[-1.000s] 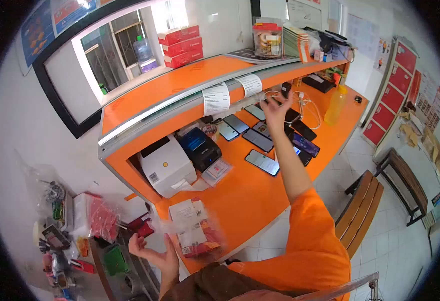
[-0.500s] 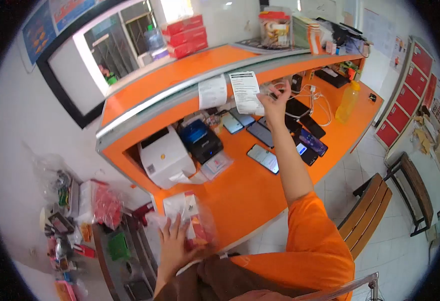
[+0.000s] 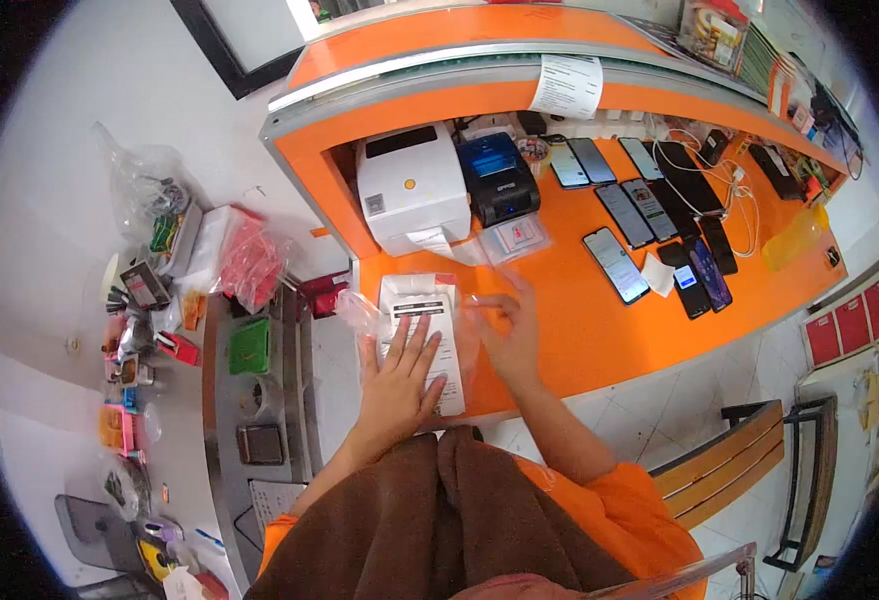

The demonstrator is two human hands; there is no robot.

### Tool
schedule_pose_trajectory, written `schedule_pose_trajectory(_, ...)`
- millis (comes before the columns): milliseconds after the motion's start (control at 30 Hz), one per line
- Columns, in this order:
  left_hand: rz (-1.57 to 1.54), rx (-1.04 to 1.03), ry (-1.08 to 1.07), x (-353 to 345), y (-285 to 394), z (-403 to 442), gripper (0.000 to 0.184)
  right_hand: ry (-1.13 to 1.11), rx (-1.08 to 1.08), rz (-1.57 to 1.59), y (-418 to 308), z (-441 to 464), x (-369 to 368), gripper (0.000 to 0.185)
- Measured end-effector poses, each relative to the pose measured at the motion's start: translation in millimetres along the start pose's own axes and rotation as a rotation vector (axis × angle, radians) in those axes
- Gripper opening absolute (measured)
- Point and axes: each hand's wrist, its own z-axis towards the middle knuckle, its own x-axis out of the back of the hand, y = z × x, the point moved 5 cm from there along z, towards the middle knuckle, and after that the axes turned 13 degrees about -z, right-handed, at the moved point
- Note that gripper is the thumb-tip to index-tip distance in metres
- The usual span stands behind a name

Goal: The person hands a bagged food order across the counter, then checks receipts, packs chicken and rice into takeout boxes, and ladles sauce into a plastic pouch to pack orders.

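Observation:
A printed paper slip (image 3: 439, 345) lies on a white and red package (image 3: 429, 284) at the front left of the orange counter. Loose clear plastic (image 3: 361, 312) surrounds the package. My left hand (image 3: 399, 385) rests flat on the slip with its fingers spread, covering part of the print. Beside the package's right edge is my right hand (image 3: 507, 335). Its thumb and index finger come together on the plastic there, while another finger points upward. A second slip (image 3: 567, 86) hangs from the shelf edge above.
A white label printer (image 3: 414, 190) and a black receipt printer (image 3: 499, 178) stand under the shelf. Several phones (image 3: 616, 265) and white cables (image 3: 744, 190) cover the counter's right part. A yellow bottle (image 3: 797, 238) lies near the right end. Left is a cluttered side table (image 3: 184, 420).
My right hand has come down from the shelf edge to the package. One of the two hanging slips now lies on the package under my left hand. The view has shifted.

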Motion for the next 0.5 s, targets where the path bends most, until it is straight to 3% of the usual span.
schedule_pose_trajectory(33, -0.004, -0.004, -0.009, 0, -1, 0, 0.05, -0.057, -0.067, 0.17, 3, 12, -7, 0.065)
schedule_pose_trajectory(167, 0.002, -0.033, -0.017, 0, -5, 0, 0.051, -0.113, 0.214, -0.186, 32, 31, -47, 0.055)
schedule_pose_trajectory(333, 0.018, -0.054, -0.009, -6, -12, -3, 0.05, -0.195, 0.113, -0.739, -11, 41, -54, 0.071)
schedule_pose_trajectory(433, -0.013, -0.056, 0.0, -5, -14, -3, 0.05, -0.011, 0.221, -0.774, -10, 62, -58, 0.077)
schedule_pose_trajectory(500, -0.034, -0.059, -0.002, -2, -15, -5, 0.051, 0.059, 0.266, -0.611, 18, 66, -62, 0.063)
